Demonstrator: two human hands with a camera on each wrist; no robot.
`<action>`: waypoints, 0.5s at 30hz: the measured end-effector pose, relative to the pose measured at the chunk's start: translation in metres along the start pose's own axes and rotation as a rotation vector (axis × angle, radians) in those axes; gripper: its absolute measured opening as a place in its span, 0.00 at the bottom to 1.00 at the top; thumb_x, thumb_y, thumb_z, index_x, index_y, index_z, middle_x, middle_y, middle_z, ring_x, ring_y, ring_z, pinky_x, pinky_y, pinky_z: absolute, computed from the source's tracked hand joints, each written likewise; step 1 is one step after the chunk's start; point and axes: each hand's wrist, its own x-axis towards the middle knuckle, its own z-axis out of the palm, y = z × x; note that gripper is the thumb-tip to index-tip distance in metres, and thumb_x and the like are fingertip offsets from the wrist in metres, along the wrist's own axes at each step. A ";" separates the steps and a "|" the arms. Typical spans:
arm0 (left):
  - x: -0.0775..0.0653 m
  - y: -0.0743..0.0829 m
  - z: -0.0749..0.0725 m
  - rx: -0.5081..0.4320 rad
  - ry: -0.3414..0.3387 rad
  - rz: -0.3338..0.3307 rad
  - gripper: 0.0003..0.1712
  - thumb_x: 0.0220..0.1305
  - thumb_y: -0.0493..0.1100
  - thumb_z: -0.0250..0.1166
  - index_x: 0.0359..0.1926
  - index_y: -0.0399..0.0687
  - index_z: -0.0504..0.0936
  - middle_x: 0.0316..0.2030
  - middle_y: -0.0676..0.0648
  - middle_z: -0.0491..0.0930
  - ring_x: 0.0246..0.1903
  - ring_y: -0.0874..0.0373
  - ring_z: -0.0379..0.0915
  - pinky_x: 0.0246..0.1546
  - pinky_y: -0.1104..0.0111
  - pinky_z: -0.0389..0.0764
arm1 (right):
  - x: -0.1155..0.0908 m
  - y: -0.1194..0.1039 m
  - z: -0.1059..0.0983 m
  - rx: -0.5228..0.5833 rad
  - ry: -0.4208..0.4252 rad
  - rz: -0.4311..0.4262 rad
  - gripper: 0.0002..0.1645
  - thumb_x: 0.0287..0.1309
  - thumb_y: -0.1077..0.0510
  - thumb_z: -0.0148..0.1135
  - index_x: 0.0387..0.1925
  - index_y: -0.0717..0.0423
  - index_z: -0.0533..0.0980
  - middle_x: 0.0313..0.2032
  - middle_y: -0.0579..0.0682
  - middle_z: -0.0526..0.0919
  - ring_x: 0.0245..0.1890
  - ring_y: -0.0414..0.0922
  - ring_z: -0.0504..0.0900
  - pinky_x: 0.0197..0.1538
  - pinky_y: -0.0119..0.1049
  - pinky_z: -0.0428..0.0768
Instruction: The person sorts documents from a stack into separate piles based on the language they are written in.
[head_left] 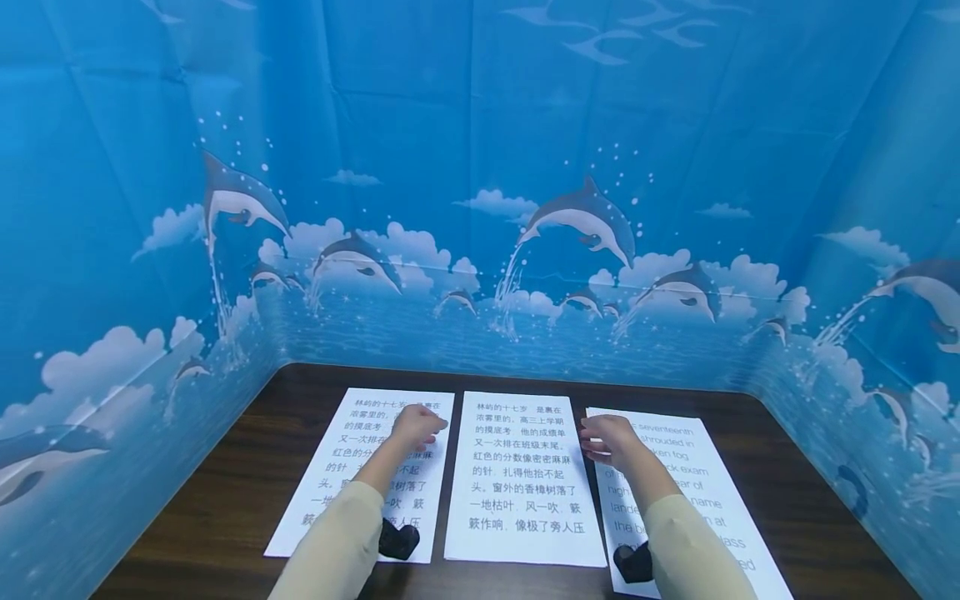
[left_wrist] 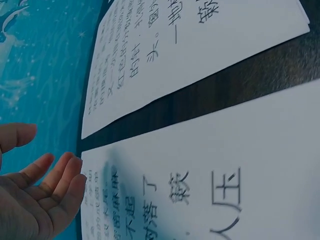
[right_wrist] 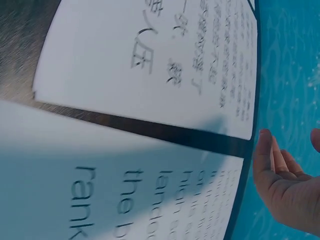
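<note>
Three white sheet stacks lie in a row on the dark table. The left paper stack [head_left: 337, 492] and the middle paper stack [head_left: 517, 475] carry Chinese print; the right paper stack [head_left: 720, 500] carries English print. My left hand [head_left: 417, 427] hovers over the right part of the left stack, fingers loosely bent with nothing in them. Over the left edge of the right stack is my right hand [head_left: 609, 439], its fingers also relaxed around nothing. In the left wrist view a gap shows between that thumb [left_wrist: 19, 136] and the fingers.
A dark wood table [head_left: 217, 483] bears the papers. Blue curtain [head_left: 480, 167] with printed dolphins encloses the back and both sides. Black wrist straps [head_left: 399, 540] show under the sleeves. Narrow strips of table separate the stacks.
</note>
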 end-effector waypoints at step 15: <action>-0.011 -0.005 0.027 -0.046 -0.058 0.012 0.17 0.48 0.42 0.62 0.36 0.35 0.73 0.26 0.44 0.72 0.25 0.54 0.70 0.25 0.66 0.74 | 0.006 0.028 -0.015 -0.049 0.047 0.068 0.30 0.52 0.57 0.52 0.54 0.71 0.58 0.40 0.65 0.70 0.38 0.57 0.74 0.35 0.41 0.76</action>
